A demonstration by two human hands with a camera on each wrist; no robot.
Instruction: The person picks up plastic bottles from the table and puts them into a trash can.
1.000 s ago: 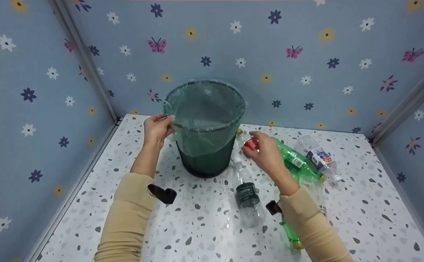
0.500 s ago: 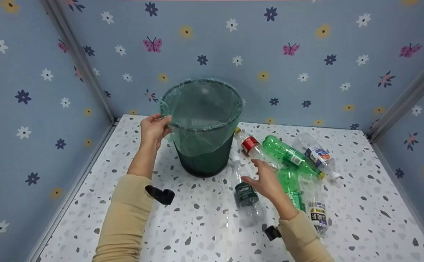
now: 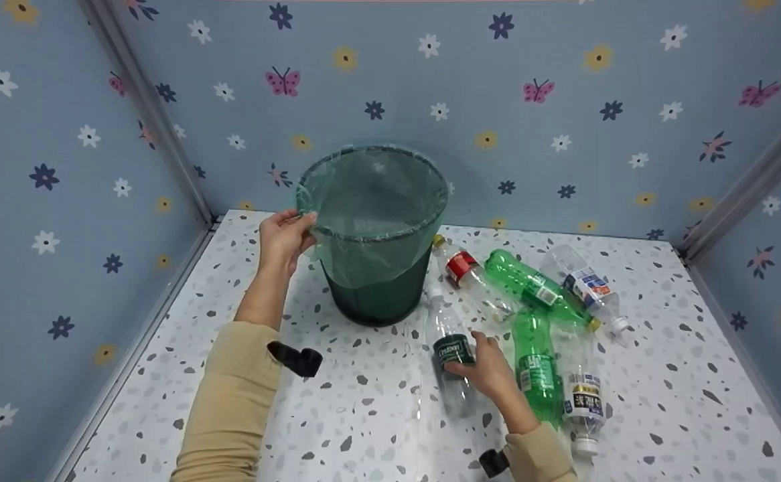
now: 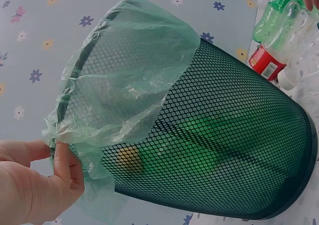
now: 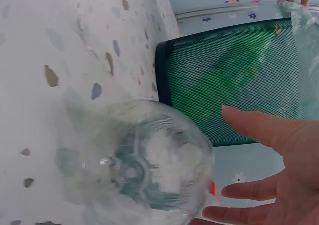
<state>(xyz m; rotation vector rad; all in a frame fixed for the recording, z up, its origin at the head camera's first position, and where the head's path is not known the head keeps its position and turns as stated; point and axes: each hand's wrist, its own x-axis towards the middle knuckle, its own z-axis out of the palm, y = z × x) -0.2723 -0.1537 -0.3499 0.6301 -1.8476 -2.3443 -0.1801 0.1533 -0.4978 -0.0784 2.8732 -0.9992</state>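
left hand (image 3: pixel 285 235): pinches the bag-covered rim of the mesh bin (image 3: pixel 376 234), thumb and fingers on the green liner (image 4: pixel 124 85) (wrist view confirms).
right hand (image 3: pixel 481 365): down on the clear bottle with the dark label (image 3: pixel 452 355), which lies on the table (image 3: pixel 337 415) just right of the bin's base. Fingers lie against its side; from the wrist view they look spread, not wrapped, so touching rather than a firm hold.
bin contents: a green bottle (image 4: pixel 199 150) already shows through the mesh.
rest of pile: red-label bottle (image 3: pixel 465 266), two green bottles (image 3: pixel 534 288) (image 3: pixel 536 368) and two clear ones (image 3: pixel 585 284) (image 3: pixel 583 398), lying close together to the right.
risk: the bottle is round and slick, so it could roll or squirt away if the fingers close off-centre. Liner is only held at one spot; a bottle catching the rim could drag it in.
change: a second ago the right hand was up at the red-label bottle near the bin; now it's pulled back toward the body onto the dark-label one. Left hand unchanged.
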